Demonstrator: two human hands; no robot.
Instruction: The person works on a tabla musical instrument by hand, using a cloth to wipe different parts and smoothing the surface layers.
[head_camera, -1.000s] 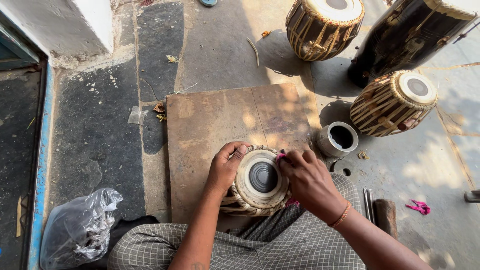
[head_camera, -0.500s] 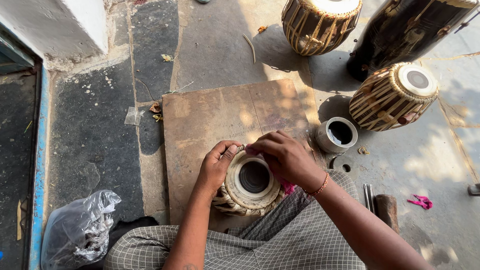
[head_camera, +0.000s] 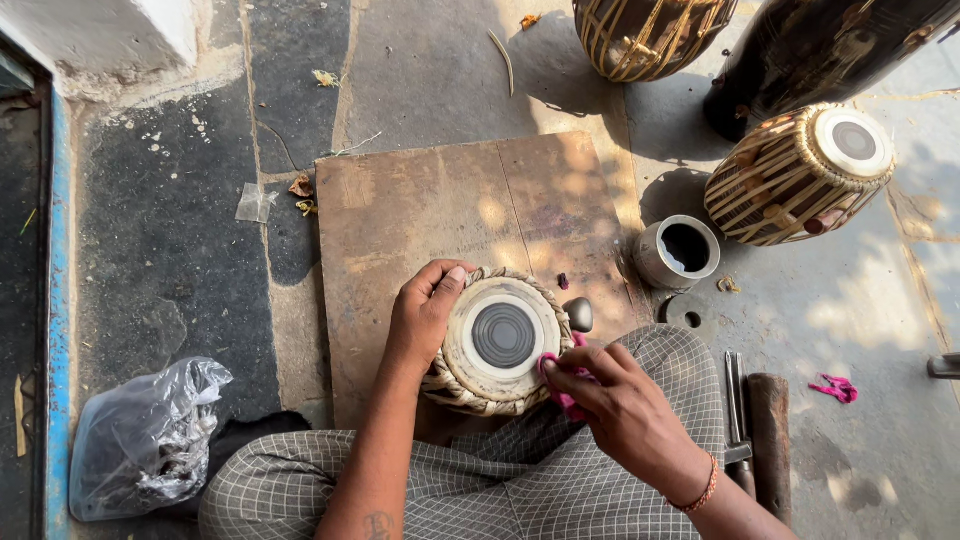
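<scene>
A small hand drum (head_camera: 497, 338) with a pale skin, a black centre disc and a braided rim rests on my lap, tilted against a wooden board (head_camera: 430, 215). My left hand (head_camera: 425, 310) grips the drum's upper left rim, thumb on the braid. My right hand (head_camera: 620, 405) pinches a pink cloth (head_camera: 566, 390) and presses it on the lower right edge of the skin. A small dark rounded stone (head_camera: 579, 313) lies just right of the drum.
A metal cup (head_camera: 678, 250) stands right of the board. Two strapped drums (head_camera: 800, 175) (head_camera: 645, 35) and a dark drum body (head_camera: 820, 50) stand at the back right. A plastic bag (head_camera: 145, 435) lies at the left. Tools (head_camera: 755, 420) and a pink scrap (head_camera: 835, 388) lie at the right.
My right hand has moved with the pink cloth from the drum's top rim down around to its lower right edge. My left hand stays on the rim.
</scene>
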